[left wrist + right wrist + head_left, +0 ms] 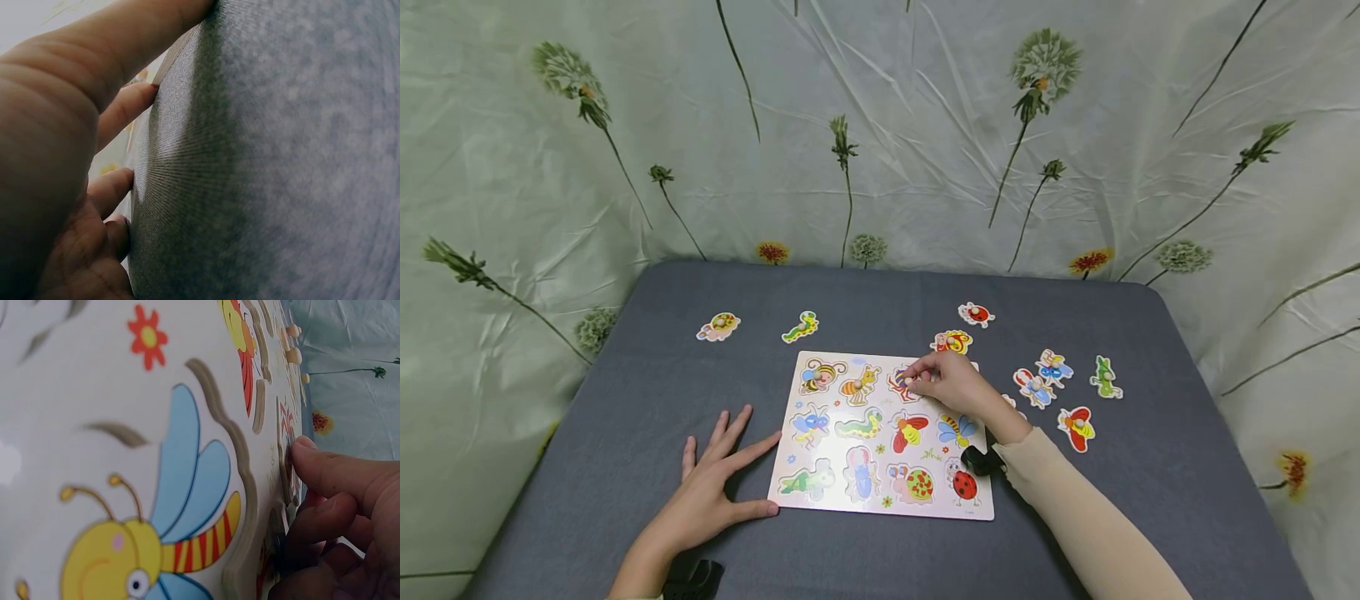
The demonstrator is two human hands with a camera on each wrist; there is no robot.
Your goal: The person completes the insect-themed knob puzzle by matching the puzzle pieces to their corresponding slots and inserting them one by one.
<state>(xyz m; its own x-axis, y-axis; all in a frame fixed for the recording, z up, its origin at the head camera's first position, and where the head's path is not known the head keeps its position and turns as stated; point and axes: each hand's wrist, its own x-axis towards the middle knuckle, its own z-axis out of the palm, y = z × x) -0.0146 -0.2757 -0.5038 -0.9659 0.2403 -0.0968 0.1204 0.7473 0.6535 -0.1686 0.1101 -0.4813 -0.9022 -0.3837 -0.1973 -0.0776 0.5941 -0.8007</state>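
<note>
A wooden puzzle board [880,454] with insect pictures and cut-out recesses lies on the grey cloth. My right hand [951,382] is over its upper right part, thumb and fingertips pinching the spider puzzle piece [898,385] at the third recess of the top row. That piece is partly covered by the fingers in the head view. Two knobbed pieces, a bee [822,377] and an orange insect [860,387], sit in the recesses left of it. Fingers spread, my left hand [707,492] rests on the cloth, with thumb and index fingertip at the board's left edge.
Loose pieces lie about the board: a snail [718,327] and a caterpillar [801,327] behind it, a ladybug [976,314] and a butterfly [952,341] at the back right, several more to the right, including a red-winged insect [1077,428]. A flowered curtain [910,167] hangs behind.
</note>
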